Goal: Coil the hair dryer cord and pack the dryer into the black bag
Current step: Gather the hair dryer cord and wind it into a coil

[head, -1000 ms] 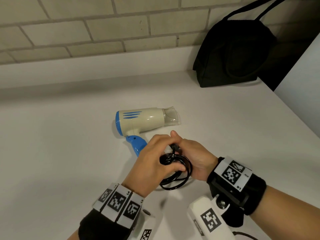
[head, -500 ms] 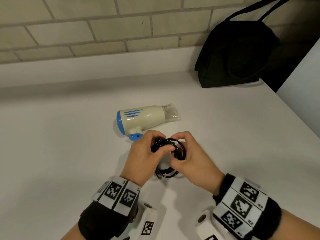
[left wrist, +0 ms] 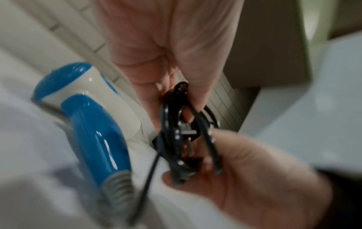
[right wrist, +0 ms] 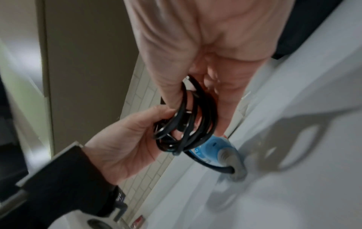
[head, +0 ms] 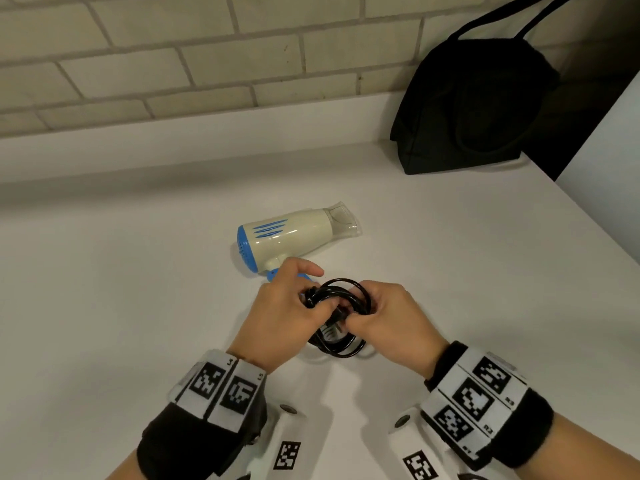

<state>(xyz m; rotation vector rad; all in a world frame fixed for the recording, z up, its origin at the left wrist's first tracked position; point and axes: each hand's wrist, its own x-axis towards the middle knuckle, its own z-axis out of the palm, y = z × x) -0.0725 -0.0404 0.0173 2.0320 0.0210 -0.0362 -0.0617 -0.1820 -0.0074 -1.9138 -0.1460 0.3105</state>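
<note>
Cream plastic hair dryer with blue rear cap and blue stripes (head: 291, 233) lying on its side at centre frame on the matte white tabletop (head: 104, 289), long axis running left to right and tilted slightly upward; clear flared nozzle aimed at the right edge, blue cap toward the left. Glossy blue folding handle (left wrist: 98, 136) pointing down-frame toward the hands, ending in a ribbed grey strain relief (left wrist: 117, 186).

Glossy black round cord, wound into several loops (head: 337, 317), held just below the dryer. Left hand (head: 280, 317) pinching the left side of the coil with thumb and curled fingers; right hand (head: 391, 323) gripping the right side, fingers closed round the strands. Black plug (left wrist: 187, 133) seen inside the loops, prongs blurred.

Soft black fabric bag with thin straps (head: 474, 102) standing in the upper right, against the pale brick wall (head: 173, 64), well apart from the dryer.

Compared with half a second ago: coil more upright between the hands, plug now turned into the ring's centre; dryer and bag unmoved.
</note>
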